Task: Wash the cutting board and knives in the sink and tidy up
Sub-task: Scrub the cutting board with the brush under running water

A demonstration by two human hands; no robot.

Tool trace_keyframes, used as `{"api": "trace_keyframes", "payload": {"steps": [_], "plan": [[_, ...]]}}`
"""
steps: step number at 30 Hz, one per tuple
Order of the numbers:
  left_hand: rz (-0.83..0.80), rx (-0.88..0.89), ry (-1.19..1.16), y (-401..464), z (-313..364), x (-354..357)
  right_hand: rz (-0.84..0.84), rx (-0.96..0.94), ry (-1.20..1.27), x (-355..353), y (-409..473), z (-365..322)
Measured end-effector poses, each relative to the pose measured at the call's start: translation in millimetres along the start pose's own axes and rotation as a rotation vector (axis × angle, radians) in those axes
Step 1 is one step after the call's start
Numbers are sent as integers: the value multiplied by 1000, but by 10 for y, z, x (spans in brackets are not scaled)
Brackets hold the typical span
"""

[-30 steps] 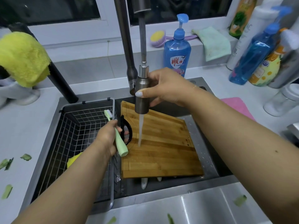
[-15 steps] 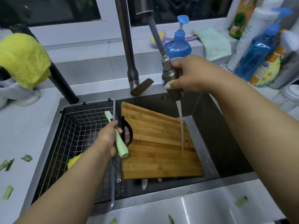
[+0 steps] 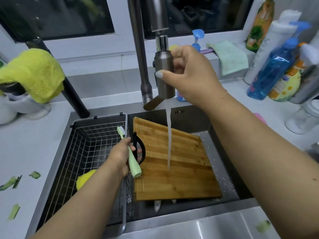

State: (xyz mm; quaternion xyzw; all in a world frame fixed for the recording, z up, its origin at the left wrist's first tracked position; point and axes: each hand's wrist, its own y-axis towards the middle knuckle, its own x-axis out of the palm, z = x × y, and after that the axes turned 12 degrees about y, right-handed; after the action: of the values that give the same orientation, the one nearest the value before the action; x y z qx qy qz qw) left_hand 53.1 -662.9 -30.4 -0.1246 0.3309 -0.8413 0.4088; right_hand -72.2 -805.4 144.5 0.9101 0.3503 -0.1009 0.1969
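Rinsing step: our right hand (image 3: 191,78) grips the spray head (image 3: 164,75), water hitting the cutting board (image 3: 181,169) in the sink (image 3: 224,178). Left hand (image 3: 120,156) holds a brush (image 3: 129,152) at 9 o'clock; scrubbing likely next.

The scene is lit evenly by cool indoor light from above; the window (image 3: 69,16) behind is seen dark, with faint reflections. Soft glare is caught on the steel sink rim (image 3: 198,228) and the spray head (image 3: 164,75). Shadows are kept faint. Strong wide-angle bending is shown at the edges, where the bottles (image 3: 276,66) at right are smeared and soft.
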Motion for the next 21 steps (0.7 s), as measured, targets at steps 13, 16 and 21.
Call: {"api": "trace_keyframes", "payload": {"steps": [13,16,21], "plan": [[29,-47,41,19,15,53,284,-243,36,100,72,-63],[29,-81,77,35,20,68,411,-415,-83,179,-308,76],[24,-93,117,88,36,101,-142,28,-430,670,-1098,620]]}}
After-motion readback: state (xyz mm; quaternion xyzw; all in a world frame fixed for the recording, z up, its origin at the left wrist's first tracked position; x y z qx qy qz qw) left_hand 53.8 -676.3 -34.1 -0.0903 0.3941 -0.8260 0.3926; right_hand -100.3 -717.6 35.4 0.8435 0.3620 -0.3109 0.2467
